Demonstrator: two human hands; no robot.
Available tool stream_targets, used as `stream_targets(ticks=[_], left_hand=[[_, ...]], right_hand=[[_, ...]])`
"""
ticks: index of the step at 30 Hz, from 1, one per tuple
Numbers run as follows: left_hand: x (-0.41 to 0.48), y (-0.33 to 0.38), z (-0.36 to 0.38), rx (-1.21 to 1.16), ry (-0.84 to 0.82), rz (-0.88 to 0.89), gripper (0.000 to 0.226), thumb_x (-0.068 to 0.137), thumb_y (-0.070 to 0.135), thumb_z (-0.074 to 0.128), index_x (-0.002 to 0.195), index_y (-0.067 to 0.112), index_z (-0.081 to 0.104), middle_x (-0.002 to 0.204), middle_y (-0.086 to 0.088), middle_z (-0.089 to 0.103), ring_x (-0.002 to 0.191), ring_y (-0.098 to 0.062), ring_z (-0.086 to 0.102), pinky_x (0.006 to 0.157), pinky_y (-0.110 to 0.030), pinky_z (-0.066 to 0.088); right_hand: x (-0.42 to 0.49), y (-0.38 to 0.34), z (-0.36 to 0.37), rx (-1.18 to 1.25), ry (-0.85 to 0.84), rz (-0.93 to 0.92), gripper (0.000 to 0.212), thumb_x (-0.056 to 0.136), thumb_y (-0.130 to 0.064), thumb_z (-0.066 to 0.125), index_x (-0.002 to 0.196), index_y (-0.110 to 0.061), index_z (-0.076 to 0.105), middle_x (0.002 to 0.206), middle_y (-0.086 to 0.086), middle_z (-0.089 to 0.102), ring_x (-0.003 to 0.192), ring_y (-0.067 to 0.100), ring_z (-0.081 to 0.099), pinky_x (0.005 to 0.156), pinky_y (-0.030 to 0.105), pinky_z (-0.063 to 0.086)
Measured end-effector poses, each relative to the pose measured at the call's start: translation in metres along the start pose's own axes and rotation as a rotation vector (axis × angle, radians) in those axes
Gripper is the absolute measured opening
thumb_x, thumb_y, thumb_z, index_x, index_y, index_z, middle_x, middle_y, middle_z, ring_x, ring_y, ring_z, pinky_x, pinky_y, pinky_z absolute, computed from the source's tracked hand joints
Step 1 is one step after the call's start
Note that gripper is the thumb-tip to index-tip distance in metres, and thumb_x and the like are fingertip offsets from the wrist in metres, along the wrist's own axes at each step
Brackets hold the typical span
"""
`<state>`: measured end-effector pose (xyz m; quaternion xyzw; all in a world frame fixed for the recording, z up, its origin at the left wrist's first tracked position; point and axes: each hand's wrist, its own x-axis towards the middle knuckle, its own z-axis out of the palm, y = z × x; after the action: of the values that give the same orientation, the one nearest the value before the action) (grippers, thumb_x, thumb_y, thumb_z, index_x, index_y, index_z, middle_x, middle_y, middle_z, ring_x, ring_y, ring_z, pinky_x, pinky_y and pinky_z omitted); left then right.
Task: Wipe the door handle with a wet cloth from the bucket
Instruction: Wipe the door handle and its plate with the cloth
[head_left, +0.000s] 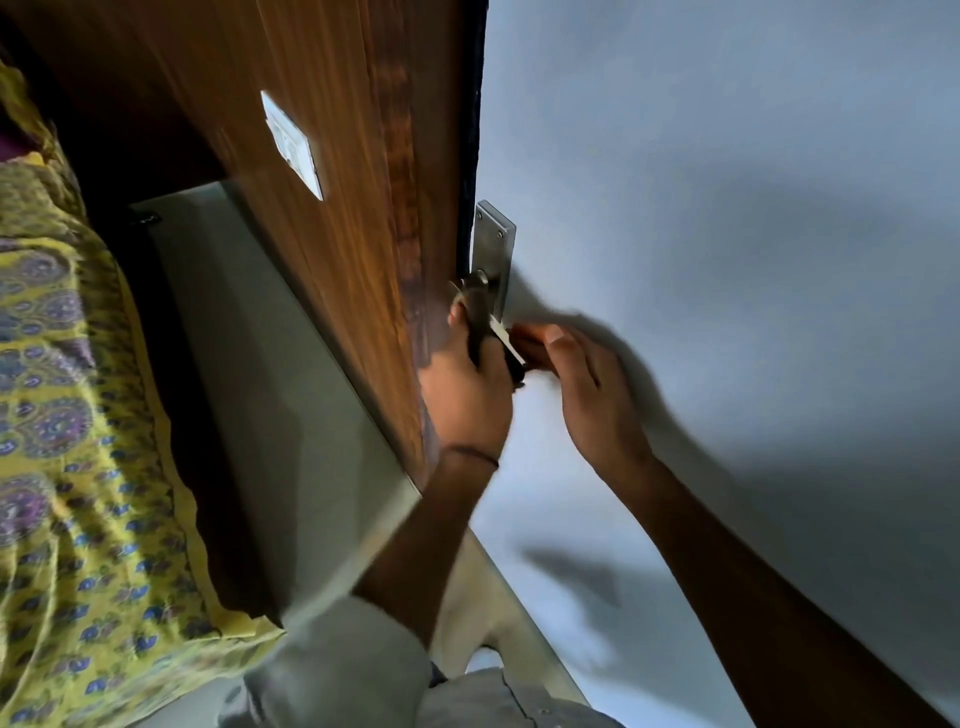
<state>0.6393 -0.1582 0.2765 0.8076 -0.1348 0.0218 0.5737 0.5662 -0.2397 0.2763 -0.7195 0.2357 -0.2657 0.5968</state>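
Both hands are already at the door handle (480, 317), which sits on a metal plate (493, 249) at the door's (727, 260) left edge, beside the wooden frame (337, 208); no cloth or bucket can be made out, so I judge the wiping to be barely under way, if at all. The left hand (467, 395) is closed around the lever, while the right hand (582, 379) has its fingers curled at the lever's tip, though blur hides what, if anything, it pinches. The lever's long axis runs from its pivot on the plate down and rightward toward the right hand.
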Motion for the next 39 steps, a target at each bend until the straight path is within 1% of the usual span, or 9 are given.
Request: stream_targets(ticks=[5,7,12,18,22,27,30,33,39], left_hand=[[0.035,0.000,-0.006,0.027,0.006,-0.010,0.023,0.094,0.008,0.049,0.104,0.001,0.068,0.073,-0.006,0.061,0.068,-0.030,0.059,0.069,-0.038,0.056],[0.016,-0.007,-0.004,0.023,-0.003,0.025,0.029,0.090,0.014,0.047,0.107,0.003,0.067,0.078,-0.009,0.068,0.068,-0.031,0.063,0.066,-0.030,0.054],[-0.033,-0.010,-0.001,-0.037,-0.103,0.057,0.050,0.084,0.022,0.042,0.130,0.022,0.063,0.052,0.004,0.062,0.052,-0.024,0.067,0.055,-0.035,0.058],[0.050,-0.004,-0.006,0.022,-0.025,-0.047,0.025,0.095,0.009,0.049,0.111,0.001,0.067,0.088,-0.019,0.067,0.077,-0.035,0.062,0.073,-0.042,0.057],[0.080,-0.005,-0.016,-0.288,-0.197,-0.316,0.016,0.093,0.012,0.050,0.097,0.018,0.065,0.082,-0.010,0.064,0.073,-0.026,0.064,0.069,-0.038,0.058],[0.065,-0.010,-0.022,-0.607,-0.190,-0.657,0.006,0.090,0.007,0.052,0.087,0.010,0.056,0.079,-0.010,0.059,0.074,-0.024,0.062,0.059,-0.032,0.051],[0.048,-0.021,-0.019,-0.758,-0.230,-0.754,0.022,0.085,0.010,0.053,0.104,0.002,0.060,0.091,-0.019,0.064,0.083,-0.034,0.066,0.074,-0.045,0.060],[0.027,-0.021,-0.012,-0.898,-0.287,-0.823,0.020,0.089,0.007,0.046,0.098,0.000,0.063,0.090,-0.019,0.066,0.086,-0.035,0.064,0.095,-0.050,0.051],[0.030,-0.019,-0.008,-1.104,-0.251,-0.916,0.031,0.095,0.010,0.039,0.105,0.000,0.066,0.097,-0.020,0.069,0.092,-0.035,0.065,0.098,-0.048,0.047]], right_hand=[[-0.001,-0.002,0.001,-0.024,0.006,-0.027,0.036,0.105,-0.013,0.038,0.112,-0.008,0.073,0.106,0.003,0.077,0.106,0.011,0.071,0.097,0.023,0.052],[0.000,0.000,0.001,-0.021,0.008,-0.016,0.036,0.105,-0.012,0.039,0.113,-0.006,0.073,0.106,0.004,0.077,0.106,0.011,0.071,0.094,0.018,0.051],[0.002,0.004,0.001,-0.031,-0.016,-0.047,0.039,0.102,-0.020,0.039,0.115,-0.008,0.073,0.108,0.003,0.077,0.107,0.014,0.071,0.094,0.022,0.052],[0.001,0.002,0.002,-0.053,0.018,-0.041,0.035,0.104,-0.017,0.042,0.112,-0.006,0.074,0.107,0.004,0.078,0.105,0.010,0.071,0.096,0.025,0.053],[-0.002,-0.002,0.001,-0.028,0.016,-0.031,0.033,0.106,-0.012,0.042,0.110,-0.005,0.074,0.103,0.002,0.077,0.102,0.010,0.071,0.091,0.016,0.051],[-0.002,-0.002,0.001,-0.035,0.025,-0.036,0.032,0.105,-0.014,0.043,0.110,-0.008,0.075,0.103,0.003,0.077,0.102,0.012,0.071,0.093,0.021,0.052],[-0.002,-0.001,0.001,-0.026,0.016,-0.034,0.032,0.105,-0.014,0.044,0.111,-0.009,0.074,0.101,-0.001,0.076,0.103,0.008,0.070,0.093,0.017,0.050],[-0.002,0.001,0.000,-0.023,-0.002,-0.042,0.032,0.104,-0.021,0.044,0.111,-0.013,0.074,0.102,-0.003,0.076,0.103,0.004,0.070,0.094,0.018,0.049],[0.000,0.008,-0.002,0.016,-0.025,-0.051,0.029,0.099,-0.031,0.045,0.106,-0.027,0.073,0.104,-0.006,0.077,0.108,0.008,0.070,0.099,0.027,0.050]])
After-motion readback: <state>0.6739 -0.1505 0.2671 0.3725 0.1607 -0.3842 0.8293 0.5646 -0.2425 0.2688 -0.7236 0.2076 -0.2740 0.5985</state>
